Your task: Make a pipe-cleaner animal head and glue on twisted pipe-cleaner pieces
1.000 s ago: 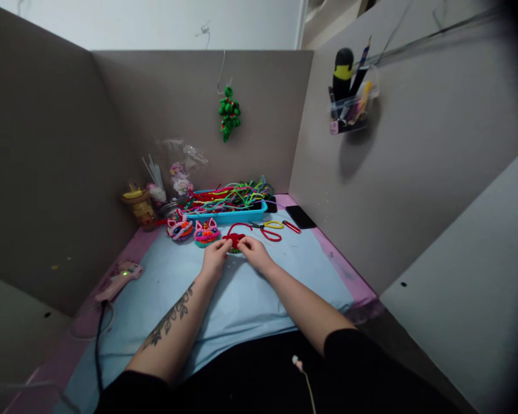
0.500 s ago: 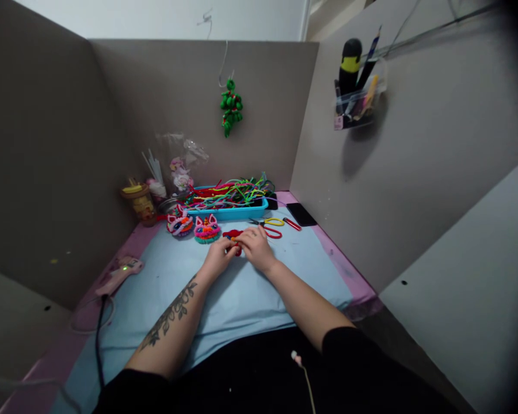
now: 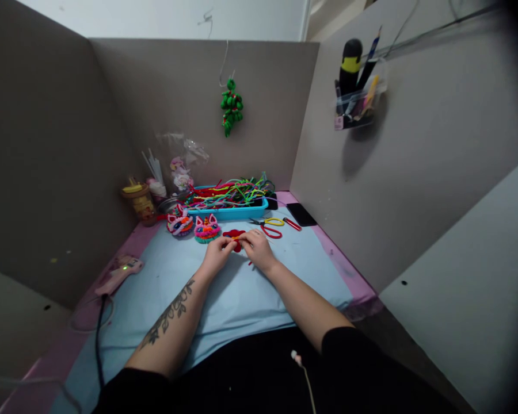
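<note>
Between my hands is a small red fuzzy piece that looks like bent pipe cleaner, with a bit of orange at its middle. My left hand pinches it from the left, thumb and fingertips together. From the right, my right hand grips it with bent fingers. The fingers cover part of it. A short red end shows below my right hand. Left of the piece sit two finished-looking fuzzy animal faces, one pink and teal, the other pink, orange and purple.
Behind stands a blue tray heaped with colourful pipe cleaners. Yellow-and-red-handled scissors or pliers, a red tool and a black phone lie right. A pink glue gun with a cord lies left. Partition walls enclose the table.
My fingers have shifted slightly on the red piece and drawn a little apart, so more of it shows. A short red end now appears below my right hand.
</note>
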Motion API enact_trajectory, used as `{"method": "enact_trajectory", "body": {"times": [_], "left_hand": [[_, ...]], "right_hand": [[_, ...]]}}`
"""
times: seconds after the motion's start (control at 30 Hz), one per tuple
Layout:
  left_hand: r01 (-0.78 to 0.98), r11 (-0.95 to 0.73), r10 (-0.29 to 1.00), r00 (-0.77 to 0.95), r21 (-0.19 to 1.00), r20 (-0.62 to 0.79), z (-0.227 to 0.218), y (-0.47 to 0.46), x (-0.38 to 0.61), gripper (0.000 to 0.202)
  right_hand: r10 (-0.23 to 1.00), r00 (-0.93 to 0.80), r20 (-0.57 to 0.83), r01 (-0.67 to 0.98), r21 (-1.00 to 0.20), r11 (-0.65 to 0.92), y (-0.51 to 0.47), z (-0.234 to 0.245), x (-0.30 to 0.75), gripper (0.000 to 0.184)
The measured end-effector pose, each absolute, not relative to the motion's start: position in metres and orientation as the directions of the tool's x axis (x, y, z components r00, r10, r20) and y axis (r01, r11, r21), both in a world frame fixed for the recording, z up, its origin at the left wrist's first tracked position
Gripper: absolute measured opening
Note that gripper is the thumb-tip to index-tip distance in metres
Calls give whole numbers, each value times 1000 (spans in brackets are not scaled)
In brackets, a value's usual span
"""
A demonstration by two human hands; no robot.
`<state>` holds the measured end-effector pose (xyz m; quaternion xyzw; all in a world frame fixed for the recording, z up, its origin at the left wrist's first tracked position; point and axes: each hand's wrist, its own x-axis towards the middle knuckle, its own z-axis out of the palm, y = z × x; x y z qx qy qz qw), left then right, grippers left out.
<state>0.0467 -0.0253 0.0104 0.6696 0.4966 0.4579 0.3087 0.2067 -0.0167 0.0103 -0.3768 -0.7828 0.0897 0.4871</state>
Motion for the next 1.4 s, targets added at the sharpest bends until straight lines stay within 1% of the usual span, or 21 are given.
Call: {"method": "enact_trajectory", "body": {"times": [0.07, 0.17, 0.3, 0.4, 0.57, 0.73, 0.93, 1.07, 1.23, 1.4], "left_hand": [[301, -283, 959, 58, 911, 279, 10, -25, 48, 23], [221, -244, 969, 20, 944, 246, 9, -26, 49, 25], [183, -215, 971, -63, 959, 229, 11, -28, 50, 26], [195, -238, 956, -125, 951, 265, 13, -29, 50, 25], [175, -263, 934, -199, 949, 296, 14, -30, 52, 24], [94, -271, 932, -225, 958, 286, 15, -32, 54, 25], [-19, -240, 943, -240, 970, 229, 14, -31, 57, 28], [-103, -212, 951, -250, 972, 181, 10, -29, 60, 31], [-140, -125, 980, -171, 982, 100, 8, -26, 57, 37], [-147, -54, 998, -25, 988, 50, 13, -27, 52, 51]], "right_hand": [[686, -218, 695, 451, -551, 702, -16, 10, 206, 12], [722, -161, 673, 381, -632, 675, -17, 10, 204, 11], [829, -76, 553, 285, -785, 550, -19, 9, 200, 10], [878, -56, 475, 234, -849, 474, -19, 6, 198, 12], [914, -63, 401, 160, -900, 406, -17, 1, 194, 14], [948, -62, 311, 73, -946, 315, -16, 1, 192, 17], [971, -133, 199, -81, -979, 189, -15, 5, 191, 19], [966, -193, 174, -128, -980, 151, -16, 5, 190, 21], [966, -193, 173, -137, -979, 148, -14, 2, 191, 22], [977, -159, 140, -170, -979, 112, -10, -1, 192, 22]]}}
